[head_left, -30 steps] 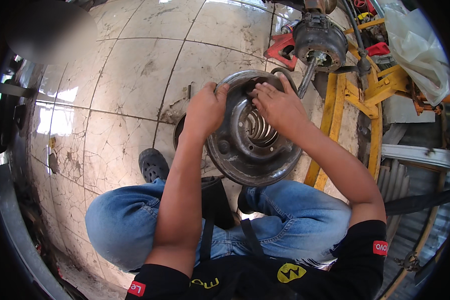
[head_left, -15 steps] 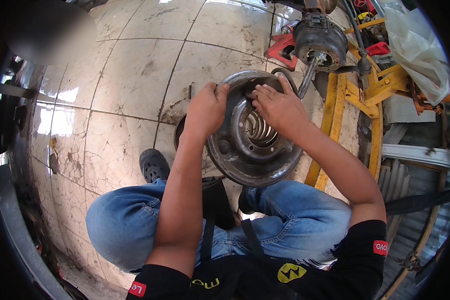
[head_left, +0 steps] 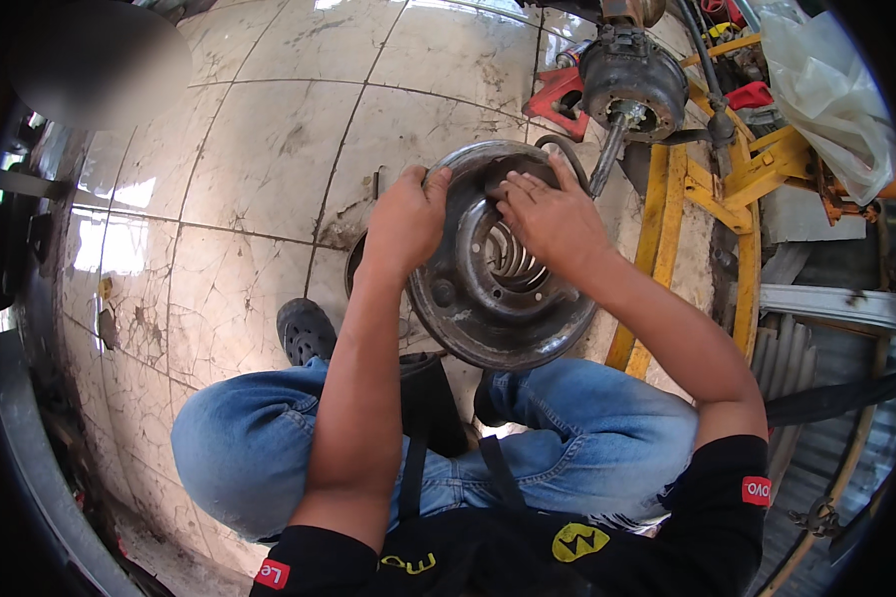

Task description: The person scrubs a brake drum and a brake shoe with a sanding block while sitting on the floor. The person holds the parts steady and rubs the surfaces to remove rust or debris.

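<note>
Dark metal dish (head_left: 480,323), round, no long axis, sits beyond the bent legs (head_left: 592,418) and between both hands, neither nearer: left hand (head_left: 405,221) gripping its upper-left rim, right hand's (head_left: 556,224) fingers bent over the upper-right face, grip unclear.

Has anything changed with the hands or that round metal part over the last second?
Nothing visibly taken hold of or let go; the scene only sits slightly further left in the picture, probably a small head movement. The left hand still grips the rim of the round metal part; the right hand stays over its upper right.
</note>
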